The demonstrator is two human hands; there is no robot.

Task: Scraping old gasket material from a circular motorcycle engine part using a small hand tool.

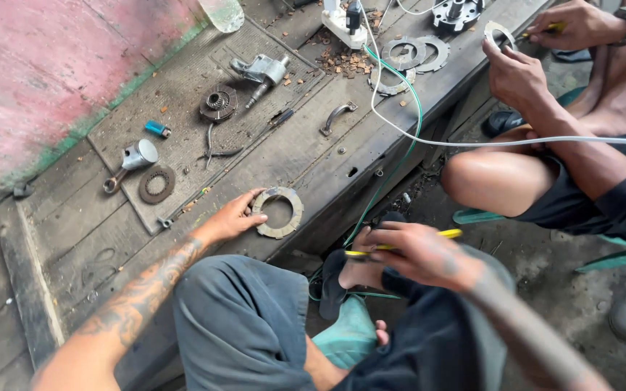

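The left hand (235,216) rests on the old grey wooden bench (306,156). Its fingers touch the left edge of a flat grey metal ring with notches around it (278,212). The ring lies flat on the bench, near the front edge. The grip of this hand is spread, with the fingers lying loose against the ring, not pinching it.

The right hand (418,253) is off the bench, above the person's knee and a foot in a dark sandal (338,279). Its grip is pressed together around a thin yellow tool (400,244), which sticks out from both sides of the fingers.

Farther back on the bench lie a dark round ring with a rough face (156,185), a shiny silver piston with its rod (133,159), a small blue lighter (157,129), a dark round gear part (218,103), a grey metal engine piece (262,71) and a curved metal handle (337,116). More flat notched rings (414,54) lie at the far end. A white cable (429,137) and a green cable (396,156) run across the bench.

Another person sits on the right. That person's two hands (519,72) hold up one more pale ring (499,32).
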